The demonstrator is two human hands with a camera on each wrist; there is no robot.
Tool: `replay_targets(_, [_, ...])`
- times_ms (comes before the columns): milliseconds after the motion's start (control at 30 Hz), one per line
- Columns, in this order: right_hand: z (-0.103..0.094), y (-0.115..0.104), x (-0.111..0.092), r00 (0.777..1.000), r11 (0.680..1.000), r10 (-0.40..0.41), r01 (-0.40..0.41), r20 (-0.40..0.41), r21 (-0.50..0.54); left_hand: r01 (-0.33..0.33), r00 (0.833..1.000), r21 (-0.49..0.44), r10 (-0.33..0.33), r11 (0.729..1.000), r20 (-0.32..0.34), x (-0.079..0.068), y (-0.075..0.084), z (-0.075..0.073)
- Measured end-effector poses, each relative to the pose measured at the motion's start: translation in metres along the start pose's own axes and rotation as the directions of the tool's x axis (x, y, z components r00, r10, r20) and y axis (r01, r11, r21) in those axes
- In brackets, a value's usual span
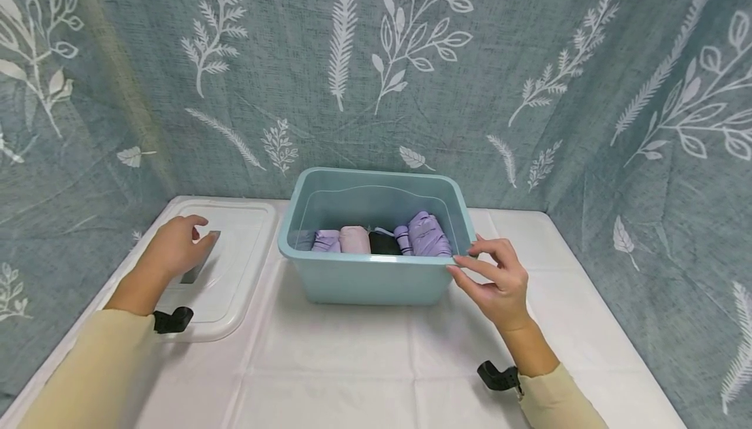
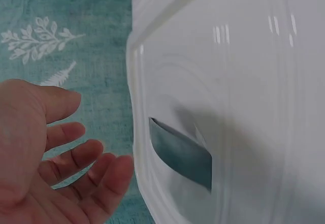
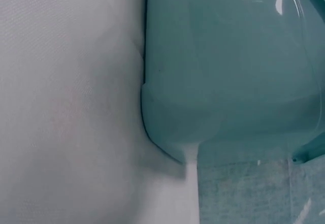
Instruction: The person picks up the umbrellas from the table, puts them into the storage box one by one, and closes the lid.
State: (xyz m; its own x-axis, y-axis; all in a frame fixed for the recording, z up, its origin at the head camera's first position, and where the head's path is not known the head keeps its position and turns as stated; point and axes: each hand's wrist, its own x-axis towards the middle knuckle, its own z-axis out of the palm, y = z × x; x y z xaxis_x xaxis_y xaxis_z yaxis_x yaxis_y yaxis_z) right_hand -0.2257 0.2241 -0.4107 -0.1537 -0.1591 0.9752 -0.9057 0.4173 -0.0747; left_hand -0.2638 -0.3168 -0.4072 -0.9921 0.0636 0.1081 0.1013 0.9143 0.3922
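A blue-green plastic bin [image 1: 370, 282] stands on the white-covered table, and its wall [image 3: 218, 66] fills much of the right wrist view. Inside lie a pink rolled bundle [image 1: 355, 240], a black bundle [image 1: 384, 243] and wrinkled lavender bundles [image 1: 430, 236]. My right hand [image 1: 499, 282] pinches the bin's rim at the front right corner, thumb on the outside. To the left, a white lid [image 1: 249, 246] lies flat with a grey strip [image 1: 202, 260] on it. Above the lid is my left hand [image 1: 176, 246], fingers loosely bent and holding nothing.
Blue-green curtains [image 1: 270, 76] with white leaf prints hang behind the table and along both sides. The white tablecloth [image 1: 335, 364] spreads in front of the bin. A black wrist camera [image 1: 173, 320] sits at the left cuff, another wrist camera [image 1: 498, 375] at the right.
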Motion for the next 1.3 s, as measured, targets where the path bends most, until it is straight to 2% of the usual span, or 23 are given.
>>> replay_targets(233, [0.002,0.002,-0.007,0.999,0.999,0.042,-0.041,-0.034,0.025,0.009,0.998,0.039,-0.012,0.999,0.062,0.000,-0.011,-0.003])
replay_targets(433, [0.005,0.001,-0.006,0.996,0.997,0.051,-0.047,-0.071,0.055,0.000,0.999,0.053,-0.003,0.999,0.050,0.000,-0.016,0.007])
replay_targets(667, [0.005,0.001,-0.008,0.995,0.996,0.052,-0.047,-0.080,0.072,0.050,0.997,0.053,-0.052,0.997,0.048,-0.001,-0.020,0.020])
replay_targets(833, [0.006,0.003,-0.013,0.994,0.994,0.072,-0.065,-0.078,0.086,0.077,0.997,0.030,-0.078,0.997,0.020,-0.002,-0.020,0.027])
replay_targets(1067, [0.005,0.003,-0.016,0.992,0.991,0.105,-0.098,-0.071,0.096,0.075,0.997,0.014,-0.075,0.997,-0.013,-0.002,-0.021,0.034])
replay_targets(1300, [0.005,0.003,-0.017,0.991,0.991,0.106,-0.098,-0.077,0.093,0.079,0.997,0.022,-0.079,0.997,0.001,0.000,-0.023,0.036])
